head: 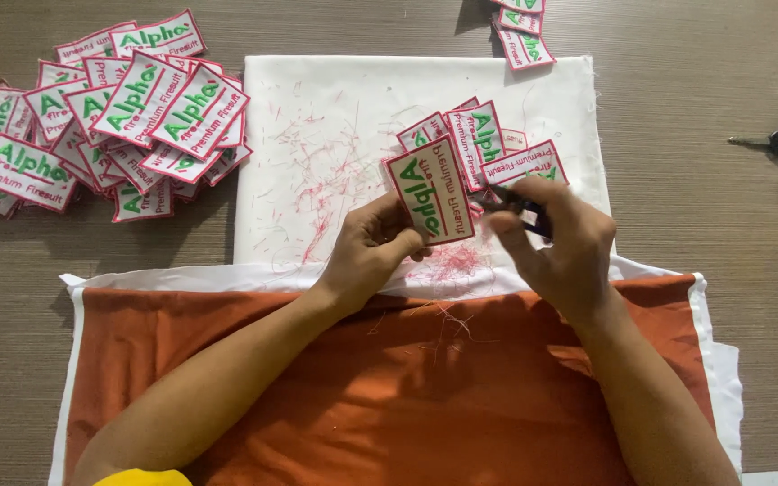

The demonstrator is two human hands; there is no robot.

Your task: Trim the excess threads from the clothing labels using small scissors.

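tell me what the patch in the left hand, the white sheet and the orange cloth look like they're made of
The patch held by the left hand looks like embroidered fabric: stitched red border, raised green lettering, matte. The white sheet seems to be woven cloth, with frayed edges and loose red thread scraps on it. The orange cloth looks like soft woven textile, matte and folding; the fibre can't be told.

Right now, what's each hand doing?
Left hand: closed, holding an embroidered patch.
Right hand: closed on a small dark cutting tool.
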